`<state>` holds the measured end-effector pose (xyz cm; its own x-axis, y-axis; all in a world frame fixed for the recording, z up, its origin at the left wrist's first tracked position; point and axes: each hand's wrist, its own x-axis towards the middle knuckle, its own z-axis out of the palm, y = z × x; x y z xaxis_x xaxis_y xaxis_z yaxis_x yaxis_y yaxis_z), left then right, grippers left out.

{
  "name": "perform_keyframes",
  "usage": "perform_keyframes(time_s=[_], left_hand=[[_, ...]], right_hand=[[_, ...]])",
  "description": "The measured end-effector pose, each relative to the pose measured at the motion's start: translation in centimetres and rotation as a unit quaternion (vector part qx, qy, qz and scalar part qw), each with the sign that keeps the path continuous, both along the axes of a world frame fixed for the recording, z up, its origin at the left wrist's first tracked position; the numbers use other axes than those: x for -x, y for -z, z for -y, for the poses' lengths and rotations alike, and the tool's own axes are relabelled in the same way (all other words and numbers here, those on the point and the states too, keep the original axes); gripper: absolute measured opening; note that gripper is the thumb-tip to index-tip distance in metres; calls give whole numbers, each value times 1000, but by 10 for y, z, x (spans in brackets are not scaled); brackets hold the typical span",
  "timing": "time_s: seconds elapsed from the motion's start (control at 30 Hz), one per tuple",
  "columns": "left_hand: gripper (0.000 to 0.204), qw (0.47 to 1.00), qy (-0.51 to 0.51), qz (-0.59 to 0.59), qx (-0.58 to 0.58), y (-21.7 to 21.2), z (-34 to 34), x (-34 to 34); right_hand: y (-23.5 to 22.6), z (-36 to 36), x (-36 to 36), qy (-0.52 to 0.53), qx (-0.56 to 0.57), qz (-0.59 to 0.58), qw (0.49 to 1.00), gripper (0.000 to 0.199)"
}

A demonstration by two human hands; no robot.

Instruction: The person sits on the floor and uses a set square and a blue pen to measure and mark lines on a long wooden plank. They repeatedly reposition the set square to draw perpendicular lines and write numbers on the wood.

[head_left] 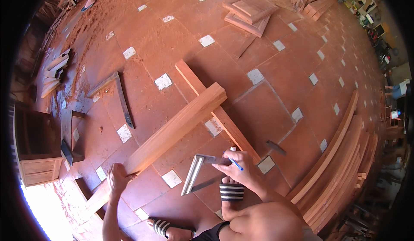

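Observation:
A long, thick wooden beam [172,127] runs from lower left to the middle, its far end lying across a thinner wooden batten [235,131]. My left hand [117,178] is closed over the beam's near part, thumb on the upper face. In my right hand [238,167] are a try square [192,175] and a blue pen [236,164]. The hand grips the square by its metal blade, so the pale stock hangs out to the left. Both square and pen are held apart from the beam, to its right.
Several long planks [332,183] are stacked at the right. A large dark framing square [123,101] lies on the tiled floor beyond the beam. Wooden panels [252,12] sit at the back, a small cabinet [39,142] at the left. My sandalled feet are near the beam.

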<state>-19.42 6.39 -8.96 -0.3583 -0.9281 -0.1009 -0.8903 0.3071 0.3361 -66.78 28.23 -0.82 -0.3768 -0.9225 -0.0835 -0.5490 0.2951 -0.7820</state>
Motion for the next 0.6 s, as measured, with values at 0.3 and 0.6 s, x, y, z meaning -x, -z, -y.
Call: perform_keyframes(time_s=[0.3,0.6], left_hand=[[96,995,59,36,78,-36,-21,56],[76,972,204,-114,-16,-54,55,291]], right_hand=[[32,50,34,75,8,193,978,25],[67,115,41,75,31,213,974,11]])
